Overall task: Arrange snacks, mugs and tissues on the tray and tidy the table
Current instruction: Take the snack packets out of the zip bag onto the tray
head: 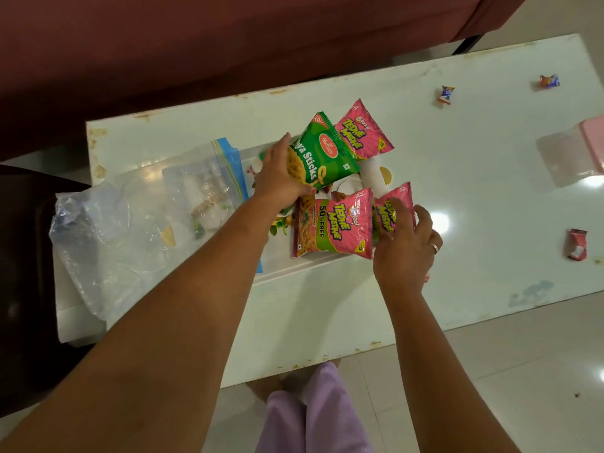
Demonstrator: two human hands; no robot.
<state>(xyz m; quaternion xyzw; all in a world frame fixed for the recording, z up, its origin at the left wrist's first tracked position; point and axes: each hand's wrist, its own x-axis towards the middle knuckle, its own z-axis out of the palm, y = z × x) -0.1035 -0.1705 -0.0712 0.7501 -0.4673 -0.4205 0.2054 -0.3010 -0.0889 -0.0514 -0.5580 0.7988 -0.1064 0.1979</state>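
A white tray with a printed pattern lies on the white table. My left hand grips a green snack packet over the tray. Behind it a small pink packet leans against the green one. A larger pink packet lies flat on the tray's near side. My right hand holds another small pink packet at the tray's right edge.
Clear zip bags with scraps lie left of the tray. Three crumpled wrappers lie on the table's right part. A pink box stands at the right edge. A maroon sofa runs behind.
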